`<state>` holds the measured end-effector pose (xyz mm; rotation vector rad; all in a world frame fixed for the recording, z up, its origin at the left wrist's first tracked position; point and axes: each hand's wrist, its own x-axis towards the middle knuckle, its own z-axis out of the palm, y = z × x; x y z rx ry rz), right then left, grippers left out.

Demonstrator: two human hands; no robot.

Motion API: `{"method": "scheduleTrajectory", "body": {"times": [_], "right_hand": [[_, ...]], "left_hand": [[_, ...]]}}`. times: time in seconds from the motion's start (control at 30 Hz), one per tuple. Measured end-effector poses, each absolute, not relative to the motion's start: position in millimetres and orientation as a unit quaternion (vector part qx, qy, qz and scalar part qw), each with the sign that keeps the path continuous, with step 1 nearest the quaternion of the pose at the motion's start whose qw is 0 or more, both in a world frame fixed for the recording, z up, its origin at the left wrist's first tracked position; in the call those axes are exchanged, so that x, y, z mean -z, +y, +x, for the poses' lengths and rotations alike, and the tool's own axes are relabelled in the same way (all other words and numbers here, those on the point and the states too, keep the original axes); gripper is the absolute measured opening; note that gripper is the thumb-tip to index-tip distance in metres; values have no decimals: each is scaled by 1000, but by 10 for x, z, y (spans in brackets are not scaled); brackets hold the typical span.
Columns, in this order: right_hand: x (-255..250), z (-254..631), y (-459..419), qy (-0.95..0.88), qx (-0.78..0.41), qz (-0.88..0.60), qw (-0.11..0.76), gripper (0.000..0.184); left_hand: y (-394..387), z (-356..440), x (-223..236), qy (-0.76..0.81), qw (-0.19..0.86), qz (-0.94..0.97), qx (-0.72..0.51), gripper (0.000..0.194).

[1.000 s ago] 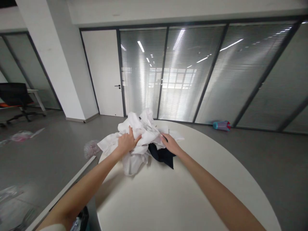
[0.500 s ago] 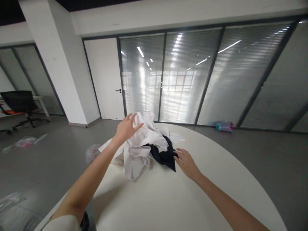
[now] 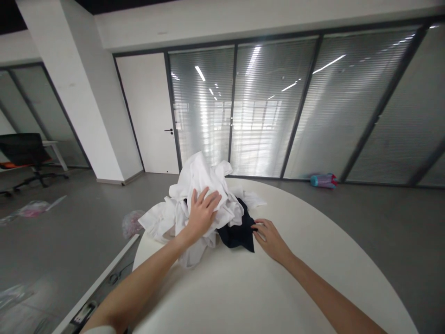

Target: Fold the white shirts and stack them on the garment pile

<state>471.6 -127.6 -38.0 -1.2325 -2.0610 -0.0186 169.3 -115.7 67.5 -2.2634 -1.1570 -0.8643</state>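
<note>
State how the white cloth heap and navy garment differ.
The white cloth heap is far bigger than the navy garment. The heap rises high; the garment lies low. The left hand rests on the heap, the right hand at the garment's edge. Both lie crumpled on the white table.

Left hand (image 3: 203, 215) on crumpled white clothes (image 3: 198, 178), right hand (image 3: 271, 239) touching navy cloth (image 3: 236, 234), round white table (image 3: 313, 264)

Crumpled white cloth (image 3: 205, 176), likely navy garment (image 3: 238, 234)
</note>
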Motion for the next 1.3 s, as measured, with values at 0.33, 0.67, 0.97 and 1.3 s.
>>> {"method": "scheduleTrajectory", "body": {"times": [0.33, 0.67, 0.97, 1.3], "right_hand": [[382, 4720, -1284, -798, -8, -486, 357, 21], [319, 4685, -1356, -798, -8, -495, 343, 20], [319, 4685, -1361, -799, 15, -494, 342, 22], [326, 4691, -1348, -804, 18, -484, 344, 22]], "left_hand": [[-1176, 1739, -657, -431, 203, -815, 329, 44], [-1178, 1729, -662, -424, 183, -818, 343, 44], [-1182, 1728, -661, -417, 182, -817, 355, 43], [-1179, 1675, -736, -429, 163, -755, 468, 46]]}}
